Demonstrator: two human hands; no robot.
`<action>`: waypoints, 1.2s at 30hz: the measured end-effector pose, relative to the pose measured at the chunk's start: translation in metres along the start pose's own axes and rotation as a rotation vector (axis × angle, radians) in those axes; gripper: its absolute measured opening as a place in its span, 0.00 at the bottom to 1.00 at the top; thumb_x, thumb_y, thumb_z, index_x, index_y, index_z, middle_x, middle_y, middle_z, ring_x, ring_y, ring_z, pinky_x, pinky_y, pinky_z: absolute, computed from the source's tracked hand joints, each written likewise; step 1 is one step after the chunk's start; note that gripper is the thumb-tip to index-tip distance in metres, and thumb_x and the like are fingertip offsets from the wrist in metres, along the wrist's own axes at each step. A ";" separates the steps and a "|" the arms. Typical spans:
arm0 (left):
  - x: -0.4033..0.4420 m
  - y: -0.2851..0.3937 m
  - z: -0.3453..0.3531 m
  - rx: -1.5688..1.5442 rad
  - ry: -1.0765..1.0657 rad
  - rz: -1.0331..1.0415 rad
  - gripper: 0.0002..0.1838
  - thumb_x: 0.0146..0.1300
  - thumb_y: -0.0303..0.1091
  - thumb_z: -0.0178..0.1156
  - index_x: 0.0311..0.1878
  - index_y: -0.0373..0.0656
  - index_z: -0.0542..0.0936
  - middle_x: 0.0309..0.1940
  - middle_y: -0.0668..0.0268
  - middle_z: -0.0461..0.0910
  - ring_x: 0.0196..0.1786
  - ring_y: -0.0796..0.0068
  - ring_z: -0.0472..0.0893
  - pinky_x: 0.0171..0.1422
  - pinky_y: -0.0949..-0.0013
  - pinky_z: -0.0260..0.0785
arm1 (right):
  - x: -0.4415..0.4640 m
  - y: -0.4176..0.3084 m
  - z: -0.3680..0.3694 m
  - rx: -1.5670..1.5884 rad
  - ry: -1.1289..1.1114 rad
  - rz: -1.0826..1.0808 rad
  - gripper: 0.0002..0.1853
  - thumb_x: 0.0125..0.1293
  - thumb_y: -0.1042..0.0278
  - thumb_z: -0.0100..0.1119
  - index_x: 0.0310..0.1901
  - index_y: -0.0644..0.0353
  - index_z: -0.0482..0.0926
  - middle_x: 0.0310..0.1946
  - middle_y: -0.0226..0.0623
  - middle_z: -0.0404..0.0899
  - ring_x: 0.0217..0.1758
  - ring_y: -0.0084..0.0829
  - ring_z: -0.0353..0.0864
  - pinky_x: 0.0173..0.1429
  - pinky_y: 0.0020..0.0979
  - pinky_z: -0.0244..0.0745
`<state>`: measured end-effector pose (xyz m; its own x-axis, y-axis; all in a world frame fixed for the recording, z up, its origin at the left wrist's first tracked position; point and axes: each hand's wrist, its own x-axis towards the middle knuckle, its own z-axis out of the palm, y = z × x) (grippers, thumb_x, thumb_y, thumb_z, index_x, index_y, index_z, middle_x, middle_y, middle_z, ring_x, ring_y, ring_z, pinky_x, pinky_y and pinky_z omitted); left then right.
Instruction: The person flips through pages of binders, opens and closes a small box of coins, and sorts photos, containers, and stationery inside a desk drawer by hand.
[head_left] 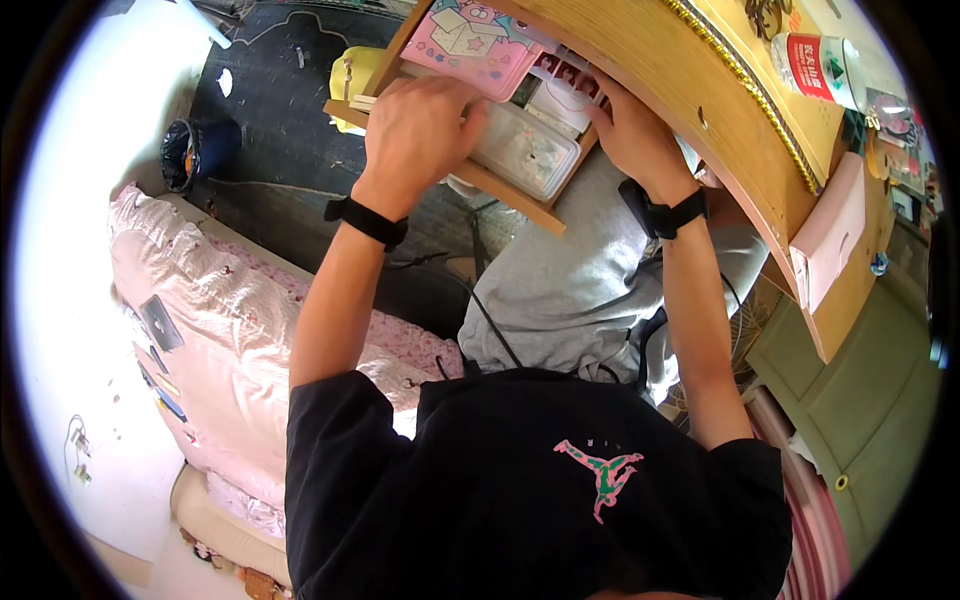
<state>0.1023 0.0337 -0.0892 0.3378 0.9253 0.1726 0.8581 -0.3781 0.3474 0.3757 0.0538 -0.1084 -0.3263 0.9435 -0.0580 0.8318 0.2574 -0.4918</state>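
Note:
A wooden drawer [520,205] is pulled out from under the desk. My left hand [415,130] reaches over its front board, fingers bent down inside and mostly hidden beside a pink illustrated box [470,45]; what they hold I cannot make out. A clear lidded plastic case [530,150] lies by my left thumb. At the drawer's right side, my right hand [640,140] has its thumb and fingers apart, with some fingertips hidden at the desk edge. It is nearest a white item with a rounded outline [560,105] and small dark red pictures [553,70].
The wooden desktop [620,35] carries a bottle with a red label [815,65], gold trim [740,85] and a pink folder [830,230]. A yellow bag [355,75] hangs left of the drawer. A bin [205,150] and a pink-covered bed [230,340] are further left. Cables run by my legs.

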 end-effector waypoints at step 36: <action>0.001 -0.004 0.008 0.035 0.098 0.058 0.10 0.64 0.39 0.62 0.31 0.45 0.87 0.27 0.62 0.86 0.34 0.59 0.84 0.46 0.58 0.75 | -0.008 -0.016 -0.018 0.236 0.211 0.129 0.24 0.74 0.47 0.64 0.49 0.65 0.82 0.29 0.33 0.84 0.25 0.25 0.82 0.30 0.28 0.77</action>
<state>0.1018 0.0363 -0.0979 0.3497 0.8936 0.2815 0.8515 -0.4285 0.3023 0.3736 0.0457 -0.0843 -0.1043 0.9939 0.0356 0.7254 0.1005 -0.6810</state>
